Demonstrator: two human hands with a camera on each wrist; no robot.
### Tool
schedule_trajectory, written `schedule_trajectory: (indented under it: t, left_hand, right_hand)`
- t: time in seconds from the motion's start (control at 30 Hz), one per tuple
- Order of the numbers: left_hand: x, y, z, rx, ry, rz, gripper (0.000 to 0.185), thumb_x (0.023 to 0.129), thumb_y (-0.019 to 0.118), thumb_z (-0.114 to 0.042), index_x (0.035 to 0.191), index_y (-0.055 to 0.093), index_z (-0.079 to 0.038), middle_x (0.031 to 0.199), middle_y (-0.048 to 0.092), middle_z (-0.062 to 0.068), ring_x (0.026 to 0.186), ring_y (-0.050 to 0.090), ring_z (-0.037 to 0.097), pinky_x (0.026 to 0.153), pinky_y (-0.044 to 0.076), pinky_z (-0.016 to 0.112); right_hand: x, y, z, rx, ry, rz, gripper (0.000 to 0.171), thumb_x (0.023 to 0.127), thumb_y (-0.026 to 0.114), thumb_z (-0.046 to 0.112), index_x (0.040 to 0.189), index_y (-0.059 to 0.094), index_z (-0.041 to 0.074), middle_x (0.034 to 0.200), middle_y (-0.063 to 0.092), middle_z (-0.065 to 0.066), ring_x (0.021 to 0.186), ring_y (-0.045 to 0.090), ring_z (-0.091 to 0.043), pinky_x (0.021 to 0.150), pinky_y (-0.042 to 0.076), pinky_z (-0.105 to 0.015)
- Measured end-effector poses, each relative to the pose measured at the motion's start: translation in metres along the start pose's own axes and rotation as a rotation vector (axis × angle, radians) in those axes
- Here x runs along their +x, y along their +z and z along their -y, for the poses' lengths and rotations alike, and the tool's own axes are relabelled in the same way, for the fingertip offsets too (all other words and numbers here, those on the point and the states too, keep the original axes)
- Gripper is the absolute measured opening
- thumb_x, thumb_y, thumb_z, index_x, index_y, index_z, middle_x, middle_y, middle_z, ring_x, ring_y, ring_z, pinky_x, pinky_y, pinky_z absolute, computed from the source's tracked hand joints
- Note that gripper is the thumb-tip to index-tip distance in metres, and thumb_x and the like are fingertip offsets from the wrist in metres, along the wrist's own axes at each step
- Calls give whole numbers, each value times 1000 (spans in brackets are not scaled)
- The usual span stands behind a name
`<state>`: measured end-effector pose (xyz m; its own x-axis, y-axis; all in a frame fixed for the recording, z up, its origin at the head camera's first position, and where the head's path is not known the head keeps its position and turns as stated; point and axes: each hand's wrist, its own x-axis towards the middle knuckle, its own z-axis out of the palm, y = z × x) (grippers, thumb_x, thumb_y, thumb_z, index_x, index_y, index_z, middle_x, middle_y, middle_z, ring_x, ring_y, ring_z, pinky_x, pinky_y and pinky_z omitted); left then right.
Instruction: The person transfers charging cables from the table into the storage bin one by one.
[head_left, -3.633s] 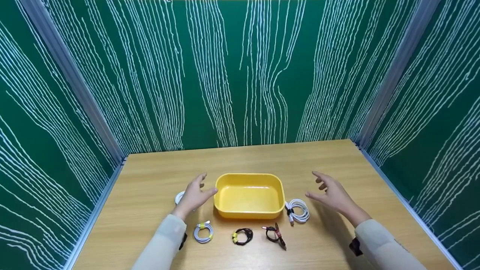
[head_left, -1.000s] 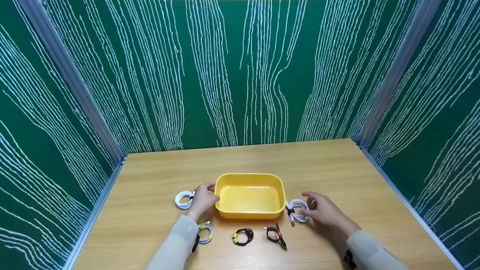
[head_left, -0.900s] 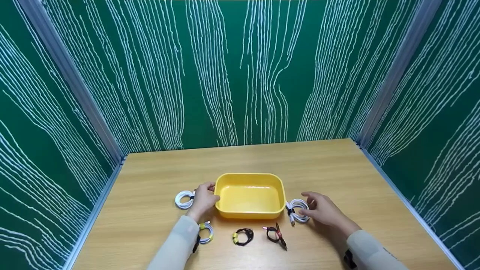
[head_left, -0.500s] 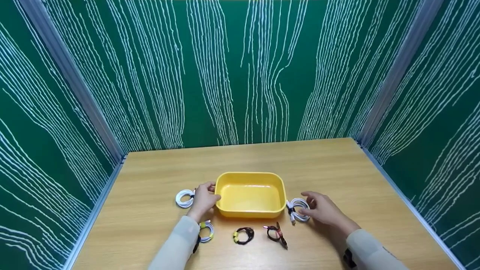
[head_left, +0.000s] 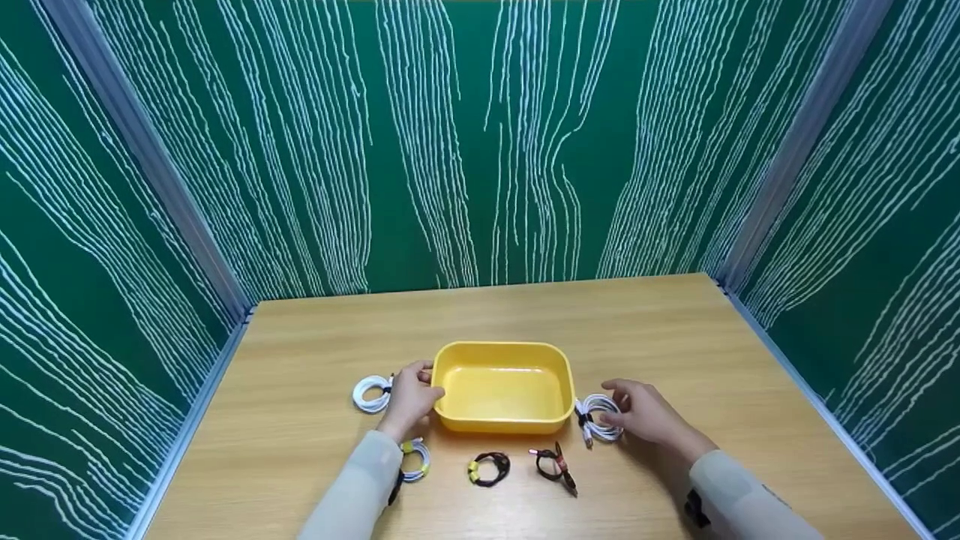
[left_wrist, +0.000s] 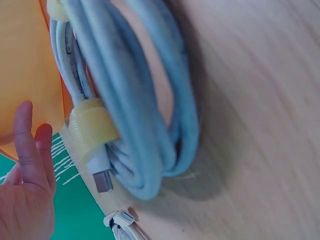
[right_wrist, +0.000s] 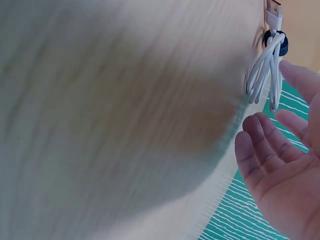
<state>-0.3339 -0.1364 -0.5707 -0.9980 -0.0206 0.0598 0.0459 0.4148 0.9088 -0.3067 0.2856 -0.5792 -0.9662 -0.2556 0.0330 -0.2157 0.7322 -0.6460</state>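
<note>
A yellow tray stands empty at the middle of the wooden table. My left hand rests against its left wall, fingers relaxed, holding nothing. Left of that hand lies a coiled white cable. My right hand lies on the table right of the tray, its fingertips at another coiled white cable bound with a black tie. In the right wrist view the fingers are loosely bent and apart from that white cable. The left wrist view shows a yellow-tied white cable close under the wrist.
Along the table's front edge lie the yellow-tied white cable, a black cable with a yellow tie and a black and red cable. Green panels wall in the table at the back and on both sides.
Since 3.6 s ago both hands have come down from above the table to beside the tray. Over the last second they have hardly moved.
</note>
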Motion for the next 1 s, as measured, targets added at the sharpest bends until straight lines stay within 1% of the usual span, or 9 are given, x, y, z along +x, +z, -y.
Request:
schedule_trajectory:
  t: [0.17, 0.27, 0.4, 0.5, 0.6, 0.7, 0.83, 0.93, 1.0]
  left_hand:
    - [1, 1, 1, -10, -16, 6, 53, 80, 70, 8, 133, 68, 8, 97, 64, 9, 86, 63, 18, 73, 59, 26]
    - [0, 2, 2, -16, -16, 3, 53, 80, 70, 9, 133, 68, 8, 97, 64, 10, 86, 63, 17, 74, 59, 27]
    - [-1, 2, 2, -28, -10, 1, 53, 80, 68, 9, 133, 68, 8, 99, 67, 13, 86, 65, 18, 74, 61, 28]
    - [-2, 2, 2, -38, -14, -1, 52, 81, 68, 9, 133, 68, 8, 101, 68, 15, 87, 67, 19, 73, 62, 28]
    - [-3, 2, 2, -52, -21, -3, 52, 82, 67, 10, 134, 68, 8, 101, 66, 15, 87, 67, 19, 71, 62, 27]
    - [-4, 2, 1, -62, -31, -4, 52, 83, 67, 10, 135, 68, 7, 100, 65, 15, 85, 67, 18, 69, 61, 26]
    - [-4, 2, 1, 14, -1, -32, 50, 82, 69, 7, 132, 70, 6, 99, 67, 15, 84, 67, 17, 70, 60, 26]
    - [-5, 3, 0, 64, 20, -53, 50, 80, 71, 5, 131, 71, 6, 99, 70, 16, 84, 68, 17, 72, 61, 28]
    - [-6, 4, 0, 49, 8, -48, 51, 81, 71, 5, 132, 70, 6, 100, 70, 17, 85, 69, 19, 73, 63, 31]
  right_hand:
    - [3, -2, 2, -1, -20, 26, 48, 87, 87, 9, 129, 70, -8, 97, 72, -9, 87, 64, -19, 78, 54, -36]
    - [6, -2, 0, -14, -61, 41, 43, 87, 86, 6, 126, 72, -8, 95, 74, -8, 85, 64, -18, 77, 54, -33]
    - [9, -2, -2, -37, -96, 57, 40, 87, 83, 3, 125, 75, -8, 95, 78, -8, 84, 65, -17, 77, 55, -32]
    - [10, -1, -1, -48, -94, 63, 39, 87, 83, 3, 124, 76, -7, 98, 80, -9, 86, 67, -17, 80, 58, -35]
    - [11, 1, -2, -68, -136, 61, 35, 87, 84, 3, 120, 78, -7, 98, 80, -11, 85, 69, -18, 80, 60, -36]
    - [11, 3, -3, -90, -178, 53, 27, 87, 83, 1, 113, 81, -5, 93, 79, -9, 83, 68, -17, 78, 60, -35]
    - [12, 5, -3, -116, -216, 56, 11, 88, 80, -2, 96, 84, 4, 81, 74, 1, 77, 61, -8, 72, 53, -27]
    - [13, 5, -3, -127, -237, 58, 12, 89, 79, -3, 87, 83, 9, 75, 70, 5, 74, 55, -3, 68, 48, -24]
    - [13, 6, -4, -124, -238, 61, 13, 89, 79, -3, 86, 83, 9, 75, 69, 5, 73, 54, -3, 66, 47, -24]
